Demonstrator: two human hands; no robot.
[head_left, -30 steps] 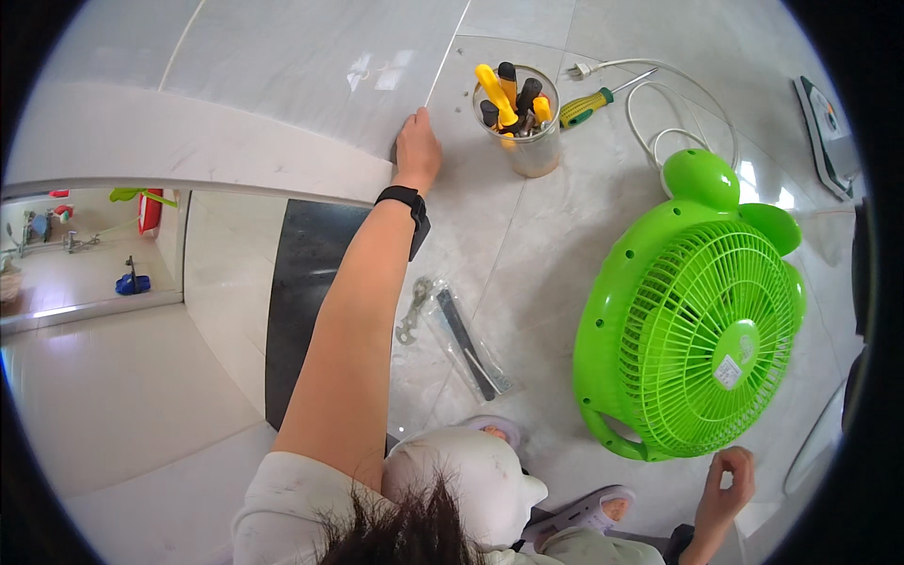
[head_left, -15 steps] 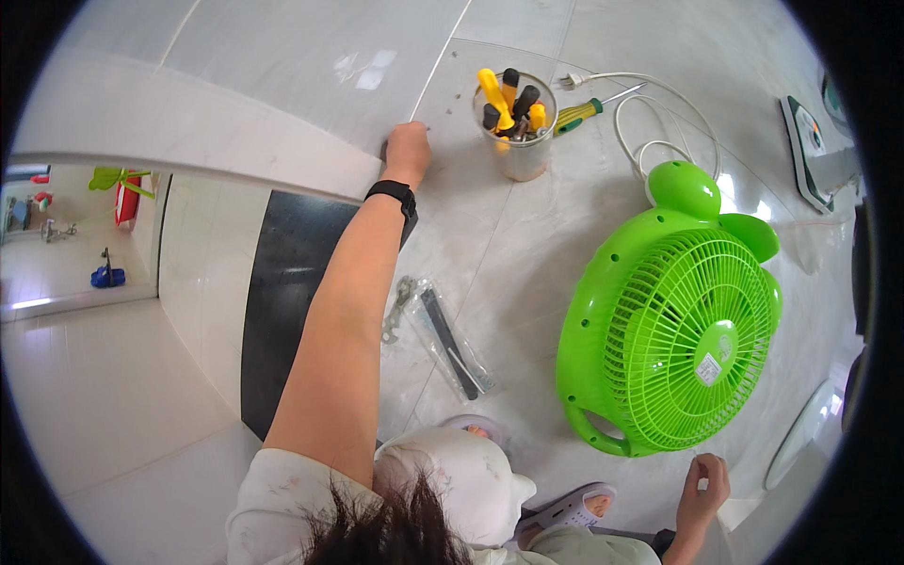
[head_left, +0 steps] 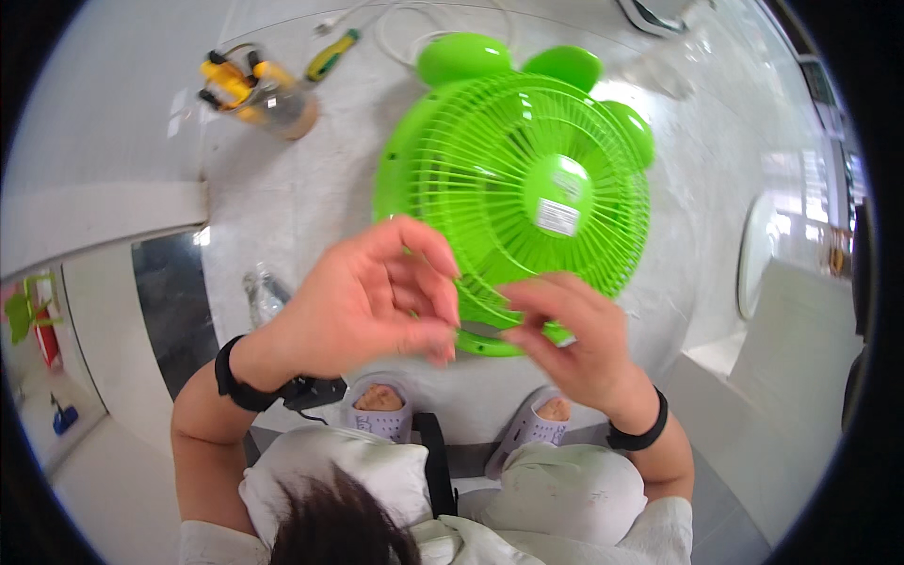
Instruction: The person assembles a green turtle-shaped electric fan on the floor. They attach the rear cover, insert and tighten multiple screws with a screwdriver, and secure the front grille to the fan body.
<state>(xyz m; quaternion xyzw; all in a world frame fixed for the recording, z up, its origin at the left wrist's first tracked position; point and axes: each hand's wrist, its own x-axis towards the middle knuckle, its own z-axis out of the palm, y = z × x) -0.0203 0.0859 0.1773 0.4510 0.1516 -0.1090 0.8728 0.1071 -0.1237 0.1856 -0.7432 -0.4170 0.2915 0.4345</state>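
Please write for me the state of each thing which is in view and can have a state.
Left hand: raised, fingers curled; grip unclear.
Right hand: raised, thumb and forefinger apart.
Fan: on the floor, grille up.
Cup: standing, holding tools.
Screwdriver: lying on the floor.
Cord: loosely looped.
Slippers: worn.
Wristbands: worn.
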